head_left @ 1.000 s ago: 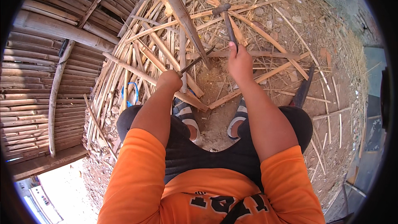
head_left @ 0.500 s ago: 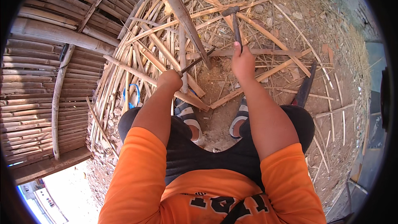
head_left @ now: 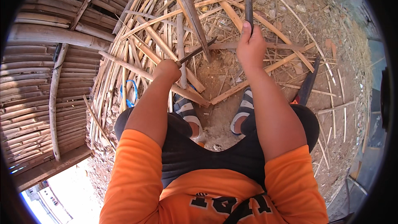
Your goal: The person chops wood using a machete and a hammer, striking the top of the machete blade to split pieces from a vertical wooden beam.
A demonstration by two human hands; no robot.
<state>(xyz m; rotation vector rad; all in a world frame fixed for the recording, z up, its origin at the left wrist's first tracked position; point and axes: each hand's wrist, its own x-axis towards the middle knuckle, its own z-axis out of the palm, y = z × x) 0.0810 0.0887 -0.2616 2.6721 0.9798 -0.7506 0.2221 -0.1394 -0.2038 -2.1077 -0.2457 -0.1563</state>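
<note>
My left hand point(head_left: 167, 71) is closed round the handle of a dark narrow blade point(head_left: 195, 55), perhaps a knife or chisel. Its far end crosses the lower end of a long wooden post or bamboo pole point(head_left: 188, 10) that slants in from the top; whether it bites into the pole I cannot tell. In my right hand point(head_left: 251, 52) is a hammer point(head_left: 248, 4), gripped by its dark handle with the thumb along it. The hammer head is up at the top edge of the view, apart from the blade and the pole.
Split bamboo strips point(head_left: 153, 49) lie crosswise on the dirt around my feet. A wall of bamboo slats point(head_left: 29, 120) stands at the left. Nearer are a blue loop of strap point(head_left: 133, 93) and, by my right knee, a long dark tool point(head_left: 308, 84) with a red part.
My right hand and the hammer have moved upward in the view, away from the blade. My left hand still grips the blade's handle, nearly in place. The pole's upper part appears shifted slightly right.
</note>
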